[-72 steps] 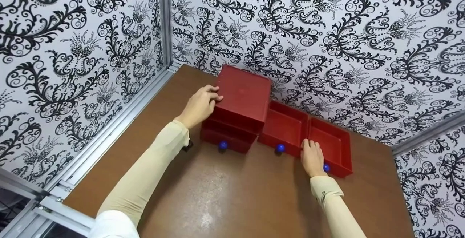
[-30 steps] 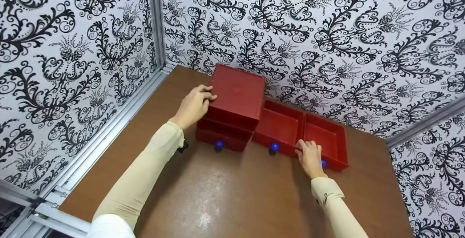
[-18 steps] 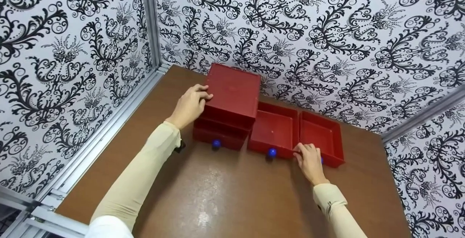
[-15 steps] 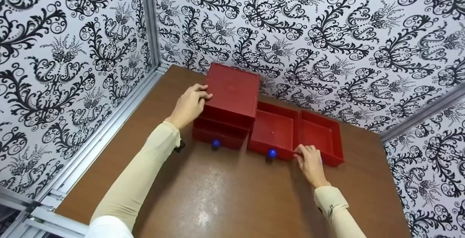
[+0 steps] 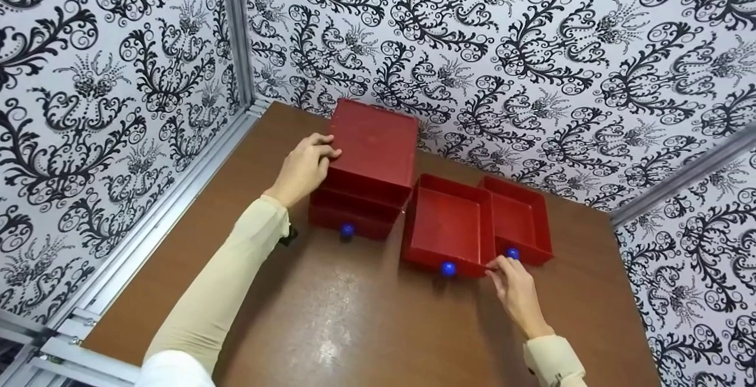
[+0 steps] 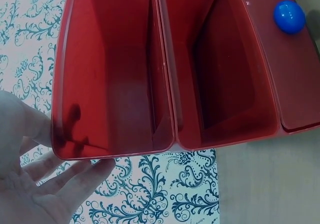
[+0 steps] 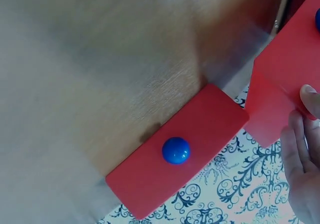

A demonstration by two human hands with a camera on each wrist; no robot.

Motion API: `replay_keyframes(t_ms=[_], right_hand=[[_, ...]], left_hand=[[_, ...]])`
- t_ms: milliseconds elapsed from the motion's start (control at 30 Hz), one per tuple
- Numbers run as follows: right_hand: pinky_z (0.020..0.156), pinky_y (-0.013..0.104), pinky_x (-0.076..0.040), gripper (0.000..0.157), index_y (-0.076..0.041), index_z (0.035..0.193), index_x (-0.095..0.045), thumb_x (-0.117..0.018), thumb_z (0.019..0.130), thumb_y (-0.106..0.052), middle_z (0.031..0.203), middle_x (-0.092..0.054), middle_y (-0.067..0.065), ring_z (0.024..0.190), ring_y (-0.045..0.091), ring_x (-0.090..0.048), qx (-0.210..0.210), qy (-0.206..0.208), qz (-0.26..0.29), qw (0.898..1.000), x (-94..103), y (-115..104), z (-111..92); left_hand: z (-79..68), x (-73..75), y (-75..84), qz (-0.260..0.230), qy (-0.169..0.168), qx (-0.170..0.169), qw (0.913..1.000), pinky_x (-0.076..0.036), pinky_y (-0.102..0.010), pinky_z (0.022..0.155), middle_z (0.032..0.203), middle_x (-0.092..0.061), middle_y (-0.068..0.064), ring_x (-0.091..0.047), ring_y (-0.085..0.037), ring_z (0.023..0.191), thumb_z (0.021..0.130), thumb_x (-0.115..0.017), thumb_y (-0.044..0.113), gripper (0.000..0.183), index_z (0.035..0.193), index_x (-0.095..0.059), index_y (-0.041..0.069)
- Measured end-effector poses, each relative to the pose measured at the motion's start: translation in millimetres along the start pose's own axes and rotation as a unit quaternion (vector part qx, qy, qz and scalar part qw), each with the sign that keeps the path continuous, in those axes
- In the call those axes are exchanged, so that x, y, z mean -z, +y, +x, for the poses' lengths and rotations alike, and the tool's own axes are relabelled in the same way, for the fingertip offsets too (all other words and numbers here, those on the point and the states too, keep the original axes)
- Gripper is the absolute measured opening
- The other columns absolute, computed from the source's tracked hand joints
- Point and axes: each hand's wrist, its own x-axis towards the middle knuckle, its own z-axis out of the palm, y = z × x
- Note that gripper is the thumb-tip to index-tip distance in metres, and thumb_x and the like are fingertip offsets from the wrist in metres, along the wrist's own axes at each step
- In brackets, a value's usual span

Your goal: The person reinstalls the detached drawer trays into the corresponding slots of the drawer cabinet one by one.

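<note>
I see the right hand point(image 5: 518, 295) pinching a shallow, open red plastic drawer point(image 5: 444, 227), just ahead and left of it. A weak pinch could drop it. The left hand point(image 5: 301, 169) spreads wide on the big red plastic box point(image 5: 373, 145); pushing hard could tip it.

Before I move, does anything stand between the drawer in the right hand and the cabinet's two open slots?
Nothing visible blocks the slots from the front. Sideways, the cabinet itself walls them off from the drawer. The left hand lies outside the slots.
</note>
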Motion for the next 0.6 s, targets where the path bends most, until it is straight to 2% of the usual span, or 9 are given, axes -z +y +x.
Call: replay_keyframes(t_ms=[100, 267, 600], right_hand=[[0.069, 0.016, -0.050, 0.027, -0.008, 0.084, -0.069, -0.082, 0.069, 0.009, 0.078, -0.066, 0.001, 0.074, 0.014, -0.061, 0.007, 0.011, 0.003, 1.000, 7.1, -6.1, -8.0], [0.071, 0.019, -0.051, 0.032, -0.008, 0.085, -0.069, -0.084, 0.064, 0.010, 0.080, -0.067, 0.000, 0.076, 0.015, -0.064, 0.017, 0.022, 0.001, 1.000, 15.7, -15.0, -21.5], [0.070, 0.019, -0.050, 0.032, -0.009, 0.085, -0.069, -0.083, 0.063, 0.011, 0.080, -0.068, -0.002, 0.076, 0.012, -0.063, 0.015, 0.024, 0.013, 1.000, 26.8, -27.0, -40.5]], left_hand=[[0.2, -0.2, 0.0, -0.001, 0.001, -0.004, 1.0000, -0.044, -0.050, 0.113, 0.140, -0.060, -0.008, -0.053, -0.032, 0.134, 0.093, -0.052, 0.004, 0.030, 0.113, -0.075, 0.007], [-0.3, -1.7, -1.5, 0.003, 0.010, -0.015, 0.9998, -0.045, -0.050, 0.111, 0.138, -0.062, -0.009, -0.054, -0.032, 0.133, 0.092, -0.054, 0.003, 0.029, 0.111, -0.076, 0.006], [-1.3, -1.6, -1.6, 0.000, 0.009, -0.011, 0.9999, -0.046, -0.052, 0.110, 0.137, -0.061, -0.010, -0.054, -0.033, 0.133, 0.093, -0.053, 0.003, 0.029, 0.111, -0.075, 0.005]])
